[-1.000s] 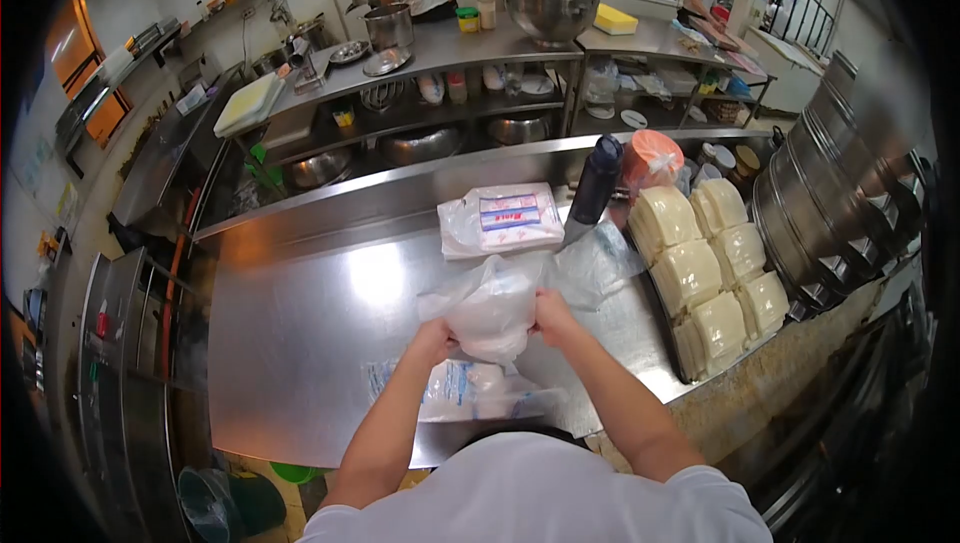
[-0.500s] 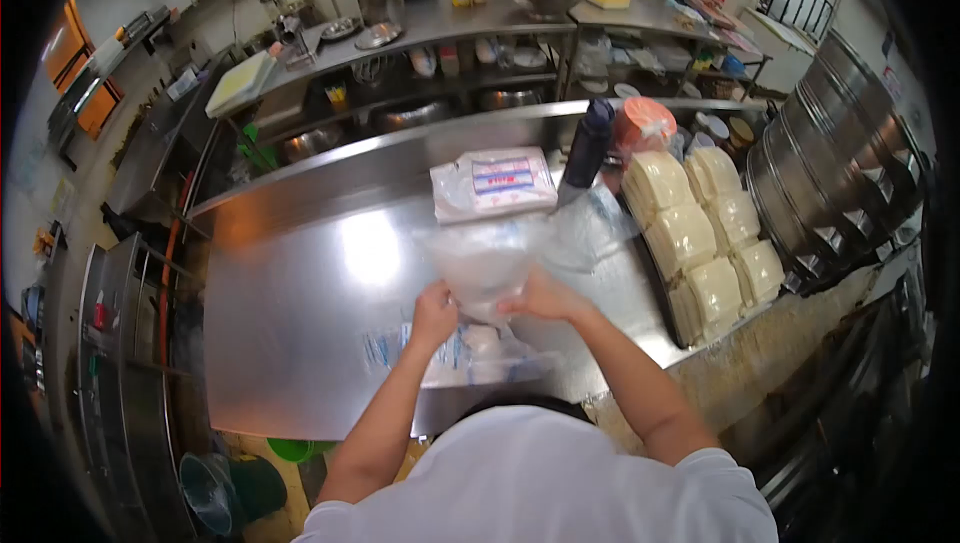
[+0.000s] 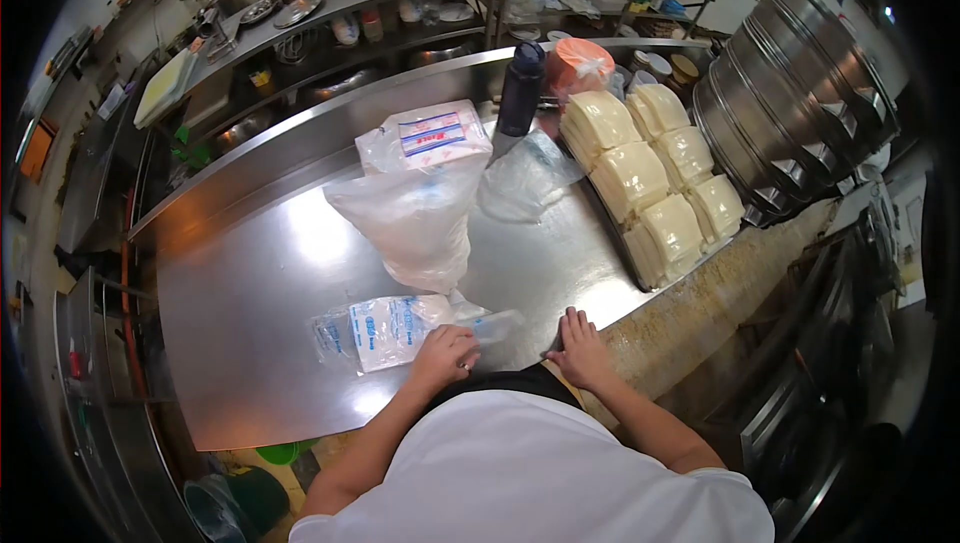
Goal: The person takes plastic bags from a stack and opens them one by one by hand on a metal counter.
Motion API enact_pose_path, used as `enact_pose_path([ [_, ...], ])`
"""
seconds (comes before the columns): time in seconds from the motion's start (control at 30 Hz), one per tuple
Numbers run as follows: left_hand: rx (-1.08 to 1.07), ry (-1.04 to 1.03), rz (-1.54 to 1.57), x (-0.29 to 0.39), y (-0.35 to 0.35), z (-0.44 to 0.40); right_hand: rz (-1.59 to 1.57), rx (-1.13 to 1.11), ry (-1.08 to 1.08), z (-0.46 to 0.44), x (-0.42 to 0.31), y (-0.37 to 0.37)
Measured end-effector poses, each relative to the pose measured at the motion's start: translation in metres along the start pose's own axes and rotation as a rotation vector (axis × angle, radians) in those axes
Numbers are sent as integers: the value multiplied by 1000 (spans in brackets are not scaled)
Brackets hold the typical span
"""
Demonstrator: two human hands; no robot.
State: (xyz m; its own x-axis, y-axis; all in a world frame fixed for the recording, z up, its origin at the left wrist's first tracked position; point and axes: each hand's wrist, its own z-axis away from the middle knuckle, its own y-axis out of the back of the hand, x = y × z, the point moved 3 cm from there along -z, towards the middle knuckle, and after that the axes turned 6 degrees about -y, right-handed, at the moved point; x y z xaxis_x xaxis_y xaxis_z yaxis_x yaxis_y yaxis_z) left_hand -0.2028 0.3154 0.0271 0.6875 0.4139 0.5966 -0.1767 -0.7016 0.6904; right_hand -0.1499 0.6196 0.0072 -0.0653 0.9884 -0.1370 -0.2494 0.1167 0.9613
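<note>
A white, filled plastic bag (image 3: 425,233) rests on the steel table, its loose mouth toward the printed white packet (image 3: 435,136). Nearer me lies a clear pack with blue print (image 3: 385,331). My left hand (image 3: 447,353) is at this pack's right end, fingers curled beside its crumpled plastic; whether they grip it is too small to tell. My right hand (image 3: 582,348) lies on the front edge of the table, fingers spread, holding nothing. Another clear plastic bag (image 3: 528,178) lies flat right of the filled bag.
A tray holds several wrapped pale stacks (image 3: 638,181) at the right. Behind them are a dark bottle (image 3: 522,90), an orange container (image 3: 580,65) and tall round steel tins (image 3: 790,93). The steel table (image 3: 235,318) has a raised back rim. A shelved counter stands beyond.
The filled bag has left both my hands and now rests on the table. My left hand has moved down to the blue-printed pack, my right to the front edge. The view has shifted.
</note>
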Motion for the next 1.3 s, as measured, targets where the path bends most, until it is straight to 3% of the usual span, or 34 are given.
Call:
enact_pose_path([
  [0.07,-53,0,-51,-4,-16,0,34,67,84,18,-8,-9],
  [0.2,-86,86,-173,0,-12,-11,-196,50,210,33,2,-3],
  [0.3,-88,88,-163,-20,-20,-3,-462,77,-66,21,6,12],
  [0.4,-28,143,-79,-26,-22,0,-670,262,-203,0,-11,39],
  [0.53,120,256,42,-14,-4,-8,-665,52,-351,-30,-35,56],
  [0.63,206,294,74,-11,4,-8,-1236,-62,-361,-60,-41,16],
  [0.73,247,297,109,-11,5,-2,-1311,-274,-451,-72,-65,8],
  [0.77,264,304,138,-10,5,0,-1324,-448,-422,-72,-67,12],
  [0.93,356,348,235,4,25,-1,-1262,-228,-84,-83,-88,43],
  [1.03,452,646,540,13,42,-10,-1184,-223,-29,-89,-108,103],
  [1.07,508,655,581,11,47,-14,-1153,-238,-33,-92,-113,120],
  [1.17,633,702,709,5,62,-21,-1527,-248,220,-104,-127,147],
  [1.3,773,713,1119,13,76,-34,-1526,-427,210,-111,-128,152],
])
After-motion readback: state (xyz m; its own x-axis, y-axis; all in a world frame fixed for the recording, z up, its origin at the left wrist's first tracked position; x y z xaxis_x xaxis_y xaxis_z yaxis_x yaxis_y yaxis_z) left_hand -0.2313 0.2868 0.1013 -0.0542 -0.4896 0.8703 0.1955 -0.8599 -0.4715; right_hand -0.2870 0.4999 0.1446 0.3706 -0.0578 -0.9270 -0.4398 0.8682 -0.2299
